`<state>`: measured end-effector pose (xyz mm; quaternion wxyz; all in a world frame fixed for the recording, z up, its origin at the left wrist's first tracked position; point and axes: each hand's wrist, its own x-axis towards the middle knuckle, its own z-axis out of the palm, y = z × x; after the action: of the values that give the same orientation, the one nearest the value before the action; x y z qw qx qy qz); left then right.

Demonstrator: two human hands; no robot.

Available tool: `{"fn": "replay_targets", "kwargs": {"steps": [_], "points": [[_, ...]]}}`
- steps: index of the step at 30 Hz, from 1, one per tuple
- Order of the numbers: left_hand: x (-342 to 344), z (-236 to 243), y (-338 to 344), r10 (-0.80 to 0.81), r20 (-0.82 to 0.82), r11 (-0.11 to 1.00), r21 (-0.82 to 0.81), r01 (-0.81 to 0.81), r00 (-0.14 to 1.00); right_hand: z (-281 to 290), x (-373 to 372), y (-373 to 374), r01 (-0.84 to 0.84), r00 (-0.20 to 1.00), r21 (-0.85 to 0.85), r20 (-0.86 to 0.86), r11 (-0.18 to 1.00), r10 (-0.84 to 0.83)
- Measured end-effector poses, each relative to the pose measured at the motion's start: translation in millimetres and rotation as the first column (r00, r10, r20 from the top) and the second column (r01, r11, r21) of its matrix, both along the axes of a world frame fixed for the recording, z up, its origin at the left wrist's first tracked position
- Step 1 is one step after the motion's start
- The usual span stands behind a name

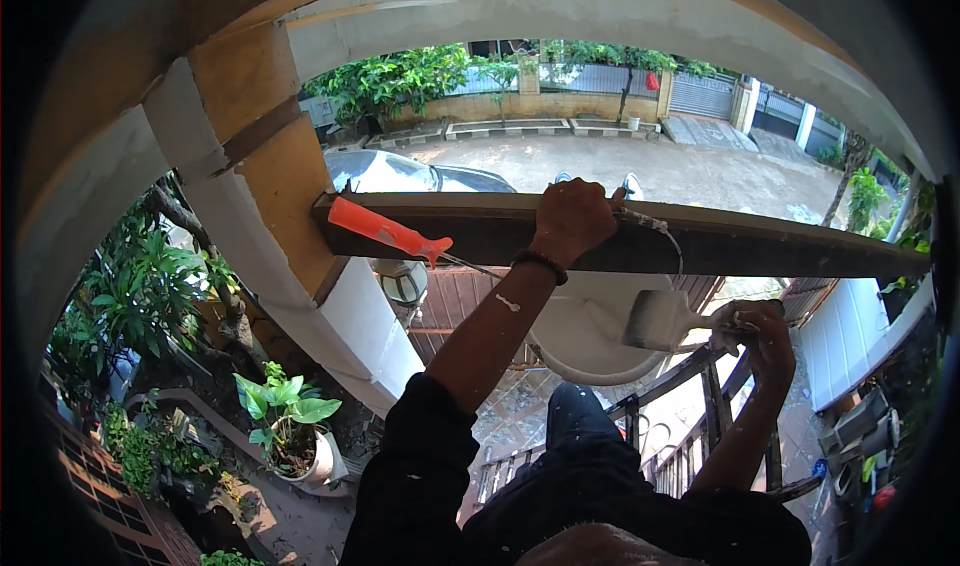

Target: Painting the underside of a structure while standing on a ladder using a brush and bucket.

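My left hand [575, 221] reaches up with its fingers bent over the top edge of a long dark beam [770, 251]. My right hand [762, 341], speckled with white, is closed round the handle of a wide flat brush [655, 320] smeared whitish; its head points left. Below the beam, between my hands, is a round white bucket [590, 341] with pale residue inside. Its wire handle rises to the beam beside my left hand. An orange-handled tool [385, 231] leans across the beam left of my wrist, its thin metal rod partly hidden by my forearm.
Wooden ladder rails [715, 396] stand below on the right. A cream and ochre pillar [285, 206] meets the beam on the left, with a wall lantern [402, 284] beside it. A potted plant [318, 461] stands lower left; a car [400, 173] is beyond the beam.
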<state>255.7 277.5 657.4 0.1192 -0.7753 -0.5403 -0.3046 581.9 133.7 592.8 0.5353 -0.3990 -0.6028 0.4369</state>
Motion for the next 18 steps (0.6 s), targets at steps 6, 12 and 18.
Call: {"fn": "replay_targets", "kwargs": {"steps": [6,12,18], "points": [[-1,0,5,0.006,-0.006,1.000,-0.008,-0.006,1.000,-6,30,3,0.088,0.966,0.648,0.130,0.756,-0.224],[-2,-3,8,0.006,-0.012,1.000,0.026,-0.005,1.000,-17,39,20,0.073,0.992,0.590,0.039,0.804,-0.119],[10,2,-5,-0.040,-0.033,0.998,-0.059,0.038,0.999,-3,-15,36,-0.543,0.396,0.234,-0.775,0.807,0.492]]}}
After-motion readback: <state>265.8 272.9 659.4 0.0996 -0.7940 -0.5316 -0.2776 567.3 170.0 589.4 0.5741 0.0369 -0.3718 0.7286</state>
